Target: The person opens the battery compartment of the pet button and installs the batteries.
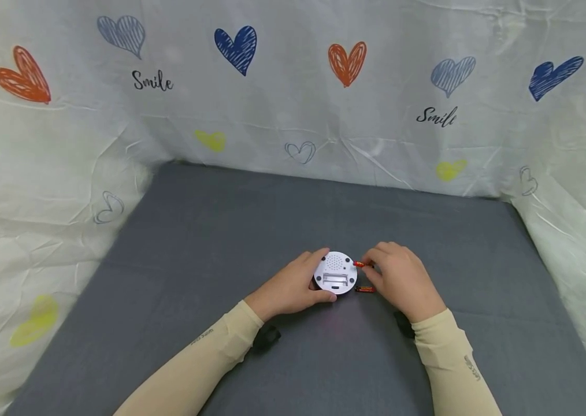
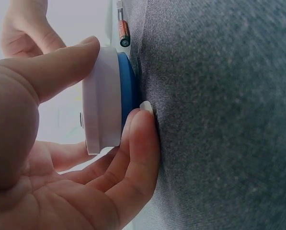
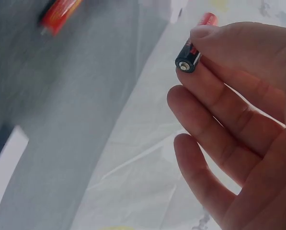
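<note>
A round white device [image 1: 336,273] with a speaker grille and an open battery slot lies on the grey cloth; its blue underside [image 2: 127,96] shows in the left wrist view. My left hand [image 1: 293,286] grips its rim between thumb and fingers [image 2: 140,139]. My right hand [image 1: 402,277] pinches a red and black battery [image 1: 360,264] [image 3: 193,45] just right of the device. A second red battery [image 1: 364,289] [image 2: 124,32] [image 3: 59,14] lies on the cloth beside the device.
The grey cloth surface [image 1: 220,242] is walled on three sides by a white sheet printed with hearts [image 1: 293,104]. A small white piece [image 3: 6,158] lies on the cloth in the right wrist view.
</note>
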`<action>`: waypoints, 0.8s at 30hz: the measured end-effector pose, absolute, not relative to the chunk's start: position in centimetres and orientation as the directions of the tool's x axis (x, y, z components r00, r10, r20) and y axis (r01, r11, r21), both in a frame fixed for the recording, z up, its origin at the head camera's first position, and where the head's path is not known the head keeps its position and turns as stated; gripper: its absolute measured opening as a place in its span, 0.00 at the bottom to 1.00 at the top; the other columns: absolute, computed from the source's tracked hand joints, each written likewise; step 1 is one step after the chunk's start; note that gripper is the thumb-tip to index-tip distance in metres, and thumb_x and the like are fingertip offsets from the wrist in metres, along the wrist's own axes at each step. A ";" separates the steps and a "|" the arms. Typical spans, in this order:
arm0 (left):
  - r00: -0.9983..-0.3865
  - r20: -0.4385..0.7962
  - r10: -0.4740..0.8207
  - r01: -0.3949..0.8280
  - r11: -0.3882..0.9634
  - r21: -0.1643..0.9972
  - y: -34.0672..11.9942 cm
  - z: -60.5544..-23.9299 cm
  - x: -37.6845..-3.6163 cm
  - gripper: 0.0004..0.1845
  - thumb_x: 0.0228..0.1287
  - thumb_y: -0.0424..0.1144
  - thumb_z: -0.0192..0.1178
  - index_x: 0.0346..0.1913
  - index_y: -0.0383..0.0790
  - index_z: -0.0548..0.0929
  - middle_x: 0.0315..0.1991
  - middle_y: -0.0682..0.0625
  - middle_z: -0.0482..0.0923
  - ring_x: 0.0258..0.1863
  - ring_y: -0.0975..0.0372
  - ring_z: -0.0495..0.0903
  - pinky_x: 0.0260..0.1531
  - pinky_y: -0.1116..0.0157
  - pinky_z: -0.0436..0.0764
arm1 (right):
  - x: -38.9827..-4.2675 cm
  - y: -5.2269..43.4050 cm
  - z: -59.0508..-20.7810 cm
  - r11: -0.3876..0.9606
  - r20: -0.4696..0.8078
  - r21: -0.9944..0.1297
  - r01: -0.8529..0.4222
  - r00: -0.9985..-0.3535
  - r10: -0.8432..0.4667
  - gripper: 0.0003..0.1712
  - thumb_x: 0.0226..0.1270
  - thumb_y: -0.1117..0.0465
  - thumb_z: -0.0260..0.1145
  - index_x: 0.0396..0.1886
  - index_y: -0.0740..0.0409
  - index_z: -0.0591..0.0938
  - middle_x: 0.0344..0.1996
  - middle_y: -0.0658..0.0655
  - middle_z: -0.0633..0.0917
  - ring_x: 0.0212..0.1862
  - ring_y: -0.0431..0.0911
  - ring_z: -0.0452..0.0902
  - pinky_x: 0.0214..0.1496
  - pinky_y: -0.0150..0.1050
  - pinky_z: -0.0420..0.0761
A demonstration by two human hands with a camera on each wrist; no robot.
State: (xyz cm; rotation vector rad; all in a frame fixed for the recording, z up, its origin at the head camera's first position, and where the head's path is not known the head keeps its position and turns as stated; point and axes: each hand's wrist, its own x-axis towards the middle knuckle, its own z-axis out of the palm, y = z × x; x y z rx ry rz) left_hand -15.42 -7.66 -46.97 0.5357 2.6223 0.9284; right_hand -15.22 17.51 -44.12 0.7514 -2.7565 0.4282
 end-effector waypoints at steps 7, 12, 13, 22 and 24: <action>-0.879 -0.167 0.446 0.241 0.719 0.652 -7.7 -46.9 -15.5 0.52 0.68 0.56 0.76 0.87 0.47 0.59 0.66 0.44 0.76 0.37 0.63 0.79 0.39 0.64 0.79 | -15.1 15.5 -44.2 0.807 0.285 -0.197 -0.557 -0.820 -0.496 0.06 0.64 0.63 0.82 0.39 0.53 0.93 0.37 0.50 0.90 0.40 0.47 0.85 0.47 0.47 0.86; -0.877 -0.162 0.453 0.246 0.713 0.657 -7.7 -46.9 -15.5 0.52 0.68 0.55 0.76 0.87 0.47 0.59 0.64 0.45 0.76 0.37 0.63 0.79 0.39 0.64 0.80 | -14.9 14.7 -44.6 0.793 0.287 -0.174 -0.584 -0.801 -0.526 0.06 0.63 0.65 0.82 0.38 0.52 0.92 0.35 0.50 0.89 0.39 0.47 0.84 0.49 0.48 0.86; -0.876 -0.160 0.456 0.250 0.710 0.659 -7.7 -46.9 -15.5 0.52 0.68 0.55 0.76 0.87 0.47 0.59 0.64 0.45 0.76 0.38 0.63 0.79 0.39 0.64 0.80 | -14.8 14.6 -44.7 0.789 0.294 -0.168 -0.592 -0.793 -0.533 0.06 0.63 0.65 0.82 0.37 0.52 0.92 0.34 0.50 0.88 0.39 0.46 0.83 0.48 0.47 0.85; -0.876 -0.150 0.458 0.253 0.702 0.665 -7.6 -46.9 -15.5 0.52 0.68 0.55 0.76 0.87 0.47 0.59 0.66 0.46 0.76 0.40 0.63 0.78 0.41 0.63 0.80 | -14.8 13.9 -45.1 0.765 0.318 -0.149 -0.627 -0.763 -0.564 0.06 0.63 0.65 0.81 0.36 0.50 0.92 0.32 0.48 0.86 0.36 0.44 0.81 0.44 0.44 0.83; -0.876 -0.147 0.460 0.256 0.700 0.666 -7.6 -47.0 -15.5 0.52 0.68 0.55 0.76 0.87 0.47 0.59 0.66 0.45 0.76 0.40 0.62 0.78 0.41 0.63 0.80 | -14.7 13.8 -45.2 0.760 0.319 -0.146 -0.633 -0.757 -0.570 0.06 0.63 0.65 0.81 0.36 0.50 0.92 0.32 0.48 0.87 0.36 0.44 0.81 0.44 0.44 0.82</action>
